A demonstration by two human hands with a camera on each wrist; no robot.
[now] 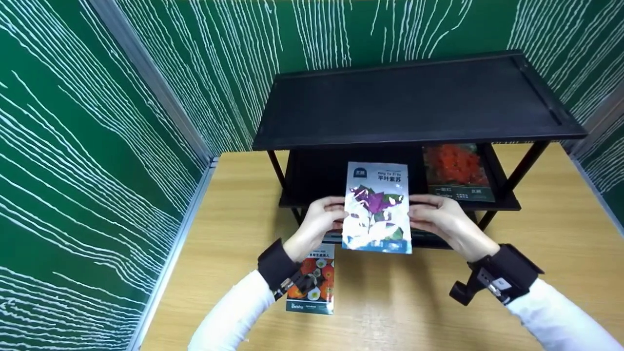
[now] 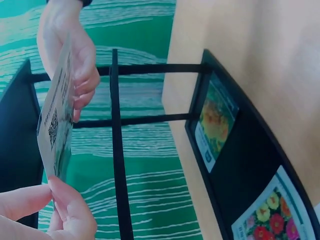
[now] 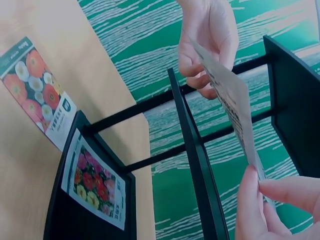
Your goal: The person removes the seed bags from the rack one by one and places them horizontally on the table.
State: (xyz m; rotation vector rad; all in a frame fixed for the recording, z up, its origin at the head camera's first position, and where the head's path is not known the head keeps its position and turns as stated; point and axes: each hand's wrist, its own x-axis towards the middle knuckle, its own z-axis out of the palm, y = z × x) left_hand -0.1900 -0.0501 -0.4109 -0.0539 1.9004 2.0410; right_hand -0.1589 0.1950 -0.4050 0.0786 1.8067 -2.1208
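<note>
A seed packet (image 1: pixel 376 209) with purple leaves printed on its front is held up before the black shelf rack, its face toward the head camera. My left hand (image 1: pixel 319 219) pinches one long side of it, and my right hand (image 1: pixel 441 219) pinches the opposite side. Thumb and fingers of the left hand (image 2: pixel 65 207) meet at the packet's edge in the left wrist view. From the right wrist, the packet (image 3: pixel 232 100) appears nearly edge-on, with the right hand (image 3: pixel 280 205) gripping its near edge. Printed text shows on its back.
The rack's top shelf (image 1: pixel 414 102) overhangs the lower ones. A red-flower packet (image 1: pixel 458 170) lies on the middle shelf's right side. Packets with yellow-orange flowers (image 2: pixel 217 122) and mixed flowers (image 3: pixel 97 182) lie on the bottom shelf. An orange-and-white flower packet (image 1: pixel 312 282) rests on the wooden table (image 1: pixel 234 219).
</note>
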